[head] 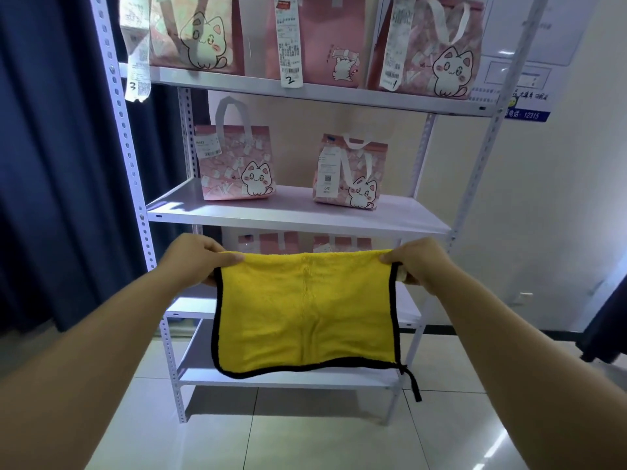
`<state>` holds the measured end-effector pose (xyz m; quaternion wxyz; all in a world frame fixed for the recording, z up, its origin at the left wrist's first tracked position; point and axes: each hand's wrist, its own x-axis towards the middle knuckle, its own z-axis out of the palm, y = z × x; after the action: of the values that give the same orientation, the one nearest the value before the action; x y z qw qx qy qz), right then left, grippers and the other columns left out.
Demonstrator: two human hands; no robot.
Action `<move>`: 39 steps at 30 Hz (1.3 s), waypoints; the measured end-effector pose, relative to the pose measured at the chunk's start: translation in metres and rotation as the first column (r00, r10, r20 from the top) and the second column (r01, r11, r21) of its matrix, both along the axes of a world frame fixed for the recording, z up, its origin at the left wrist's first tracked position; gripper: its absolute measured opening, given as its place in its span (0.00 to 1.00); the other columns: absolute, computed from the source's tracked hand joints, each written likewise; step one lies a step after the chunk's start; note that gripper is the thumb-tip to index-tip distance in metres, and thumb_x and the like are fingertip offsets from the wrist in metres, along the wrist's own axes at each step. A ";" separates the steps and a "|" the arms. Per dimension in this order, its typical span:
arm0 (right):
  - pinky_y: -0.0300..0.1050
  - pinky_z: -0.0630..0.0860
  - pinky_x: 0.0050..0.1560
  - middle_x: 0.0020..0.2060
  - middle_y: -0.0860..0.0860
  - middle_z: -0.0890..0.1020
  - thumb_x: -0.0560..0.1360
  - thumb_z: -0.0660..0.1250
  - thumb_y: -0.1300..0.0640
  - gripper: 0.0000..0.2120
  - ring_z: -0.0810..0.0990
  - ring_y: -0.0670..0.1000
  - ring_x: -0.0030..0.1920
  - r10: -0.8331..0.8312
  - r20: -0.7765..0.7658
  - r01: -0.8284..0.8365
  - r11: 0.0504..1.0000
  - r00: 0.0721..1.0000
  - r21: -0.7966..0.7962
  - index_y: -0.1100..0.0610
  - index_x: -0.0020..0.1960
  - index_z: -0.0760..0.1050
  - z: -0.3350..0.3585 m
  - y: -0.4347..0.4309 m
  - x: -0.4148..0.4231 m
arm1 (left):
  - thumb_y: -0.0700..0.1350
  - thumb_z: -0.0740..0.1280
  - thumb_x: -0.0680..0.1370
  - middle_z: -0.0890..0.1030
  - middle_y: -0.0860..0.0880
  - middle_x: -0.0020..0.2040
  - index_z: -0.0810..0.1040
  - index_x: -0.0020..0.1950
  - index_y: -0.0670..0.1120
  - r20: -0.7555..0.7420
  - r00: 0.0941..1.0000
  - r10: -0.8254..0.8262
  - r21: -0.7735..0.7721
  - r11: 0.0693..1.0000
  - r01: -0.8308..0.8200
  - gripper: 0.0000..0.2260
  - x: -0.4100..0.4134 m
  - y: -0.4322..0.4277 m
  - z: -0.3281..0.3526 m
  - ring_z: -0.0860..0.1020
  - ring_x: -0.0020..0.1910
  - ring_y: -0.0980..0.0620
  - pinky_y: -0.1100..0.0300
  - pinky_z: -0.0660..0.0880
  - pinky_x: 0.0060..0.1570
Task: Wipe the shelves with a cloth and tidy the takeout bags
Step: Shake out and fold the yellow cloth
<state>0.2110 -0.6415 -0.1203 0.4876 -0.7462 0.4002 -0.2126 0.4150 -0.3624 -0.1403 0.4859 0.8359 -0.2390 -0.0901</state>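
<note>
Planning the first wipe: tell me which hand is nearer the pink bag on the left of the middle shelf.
Left. The left hand pinches the yellow cloth almost straight below that bag; the right hand is below and far right.

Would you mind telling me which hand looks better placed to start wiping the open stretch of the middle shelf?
Probably the left hand. Both hands grip the yellow cloth, but the left sits below the middle shelf's bare left end; the right hand is below the right bag.
</note>
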 end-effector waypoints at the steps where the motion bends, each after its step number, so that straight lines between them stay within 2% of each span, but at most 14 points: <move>1: 0.46 0.77 0.34 0.33 0.58 0.76 0.68 0.75 0.62 0.10 0.75 0.54 0.32 -0.003 -0.006 0.003 1.000 1.000 -0.005 0.62 0.38 0.74 0.000 0.005 0.003 | 0.49 0.76 0.67 0.83 0.46 0.31 0.81 0.37 0.42 -0.004 1.000 -0.010 -0.004 1.000 0.010 0.11 -0.004 -0.004 -0.001 0.82 0.30 0.48 0.61 0.78 0.28; 4: 0.48 0.79 0.38 0.34 0.59 0.77 0.68 0.75 0.62 0.09 0.76 0.54 0.33 0.072 -0.004 -0.072 0.997 0.997 -0.026 0.66 0.41 0.78 -0.003 0.022 0.012 | 0.47 0.75 0.69 0.83 0.42 0.37 0.82 0.38 0.41 -0.018 0.998 -0.059 -0.016 0.998 0.059 0.09 -0.020 -0.016 -0.001 0.83 0.38 0.43 0.51 0.80 0.42; 6: 0.52 0.80 0.45 0.36 0.60 0.79 0.68 0.75 0.62 0.10 0.77 0.55 0.35 0.145 0.007 -0.144 0.988 0.989 -0.063 0.67 0.45 0.79 -0.004 0.035 0.018 | 0.44 0.74 0.70 0.83 0.40 0.38 0.82 0.39 0.41 -0.036 0.995 -0.098 -0.036 0.995 0.096 0.07 -0.034 -0.027 0.002 0.83 0.37 0.45 0.54 0.81 0.39; 9: 0.49 0.80 0.47 0.38 0.56 0.81 0.69 0.74 0.61 0.09 0.78 0.52 0.36 0.262 0.001 -0.259 0.953 0.965 -0.158 0.63 0.48 0.81 -0.008 0.055 0.025 | 0.38 0.71 0.72 0.81 0.38 0.36 0.80 0.38 0.39 -0.130 0.977 -0.169 -0.136 0.979 0.151 0.04 -0.053 -0.042 0.007 0.81 0.28 0.50 0.63 0.78 0.28; 13: 0.36 0.76 0.35 0.36 0.52 0.82 0.72 0.71 0.60 0.08 0.77 0.47 0.34 0.382 -0.032 -0.379 0.896 0.923 -0.231 0.58 0.50 0.81 -0.012 0.078 0.029 | 0.36 0.69 0.74 0.82 0.35 0.40 0.80 0.45 0.35 -0.187 0.956 -0.227 -0.180 0.964 0.194 0.04 -0.069 -0.057 0.008 0.82 0.33 0.46 0.59 0.81 0.33; 16: 0.41 0.76 0.37 0.38 0.56 0.83 0.72 0.70 0.62 0.05 0.76 0.49 0.34 0.436 -0.039 -0.432 0.868 0.899 -0.244 0.56 0.47 0.82 -0.013 0.088 0.029 | 0.37 0.67 0.75 0.82 0.35 0.43 0.80 0.48 0.34 -0.208 0.940 -0.271 -0.176 0.955 0.237 0.06 -0.076 -0.062 0.006 0.82 0.36 0.45 0.56 0.81 0.38; 20: 0.40 0.80 0.44 0.41 0.58 0.83 0.70 0.71 0.67 0.09 0.81 0.53 0.39 0.522 0.049 -0.508 0.844 0.852 -0.171 0.61 0.50 0.81 -0.017 0.091 0.024 | 0.35 0.62 0.76 0.82 0.35 0.47 0.78 0.51 0.32 -0.239 0.926 -0.293 -0.159 0.952 0.260 0.09 -0.079 -0.061 0.007 0.82 0.41 0.45 0.57 0.80 0.37; 23: 0.45 0.81 0.44 0.40 0.58 0.84 0.67 0.75 0.64 0.11 0.83 0.56 0.40 0.515 0.054 -0.486 0.835 0.856 -0.258 0.61 0.49 0.81 -0.020 0.096 0.021 | 0.35 0.61 0.76 0.83 0.42 0.48 0.81 0.50 0.41 -0.222 0.918 -0.329 -0.130 0.943 0.307 0.10 -0.080 -0.058 0.006 0.82 0.47 0.48 0.52 0.79 0.47; 26: 0.36 0.70 0.34 0.33 0.46 0.79 0.71 0.71 0.62 0.05 0.76 0.44 0.32 0.439 0.015 -0.394 0.821 0.899 -0.413 0.56 0.47 0.81 -0.023 0.098 0.023 | 0.42 0.62 0.77 0.82 0.49 0.50 0.82 0.52 0.48 -0.183 0.904 -0.387 -0.077 0.922 0.379 0.10 -0.081 -0.054 0.005 0.80 0.49 0.52 0.51 0.77 0.53; 29: 0.35 0.64 0.32 0.32 0.43 0.76 0.75 0.63 0.64 0.08 0.71 0.41 0.32 0.421 -0.010 -0.374 0.795 0.907 -0.477 0.56 0.48 0.80 -0.025 0.096 0.022 | 0.43 0.60 0.77 0.81 0.55 0.51 0.82 0.49 0.57 -0.134 0.892 -0.431 -0.017 0.902 0.432 0.13 -0.080 -0.051 0.003 0.78 0.50 0.53 0.54 0.75 0.51; 32: 0.37 0.68 0.36 0.37 0.46 0.79 0.76 0.60 0.65 0.11 0.74 0.44 0.35 0.401 -0.007 -0.351 0.795 0.916 -0.495 0.57 0.51 0.79 -0.023 0.096 0.018 | 0.39 0.61 0.76 0.80 0.55 0.49 0.79 0.50 0.60 -0.058 0.908 -0.415 -0.049 0.910 0.413 0.16 -0.073 -0.049 -0.005 0.76 0.50 0.53 0.58 0.74 0.47; 34: 0.41 0.73 0.43 0.43 0.49 0.81 0.76 0.59 0.65 0.12 0.78 0.48 0.42 0.402 0.023 -0.341 0.804 0.915 -0.486 0.56 0.52 0.79 -0.022 0.095 0.015 | 0.42 0.66 0.75 0.77 0.52 0.48 0.76 0.50 0.59 0.082 0.943 -0.323 -0.039 0.944 0.327 0.11 -0.066 -0.045 -0.013 0.75 0.48 0.52 0.59 0.73 0.45; 36: 0.42 0.76 0.48 0.45 0.48 0.82 0.76 0.59 0.66 0.14 0.80 0.49 0.46 0.423 0.101 -0.346 0.838 0.901 -0.422 0.51 0.51 0.78 -0.021 0.093 0.012 | 0.46 0.72 0.71 0.73 0.52 0.50 0.73 0.51 0.58 0.213 0.947 -0.241 0.048 0.970 0.237 0.13 -0.056 -0.038 -0.021 0.72 0.50 0.51 0.58 0.71 0.47; 39: 0.44 0.75 0.41 0.42 0.47 0.82 0.76 0.59 0.67 0.21 0.78 0.50 0.39 0.448 0.253 -0.359 0.874 0.858 -0.329 0.41 0.46 0.77 -0.018 0.091 0.007 | 0.49 0.75 0.68 0.72 0.52 0.53 0.72 0.47 0.58 0.229 0.922 -0.311 0.179 0.945 0.275 0.14 -0.044 -0.028 -0.026 0.71 0.54 0.50 0.54 0.71 0.52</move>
<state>0.2176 -0.5509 -0.1381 0.4737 -0.8283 0.1158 -0.2759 0.3705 -0.3907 -0.1667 0.3710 0.8278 -0.4148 -0.0707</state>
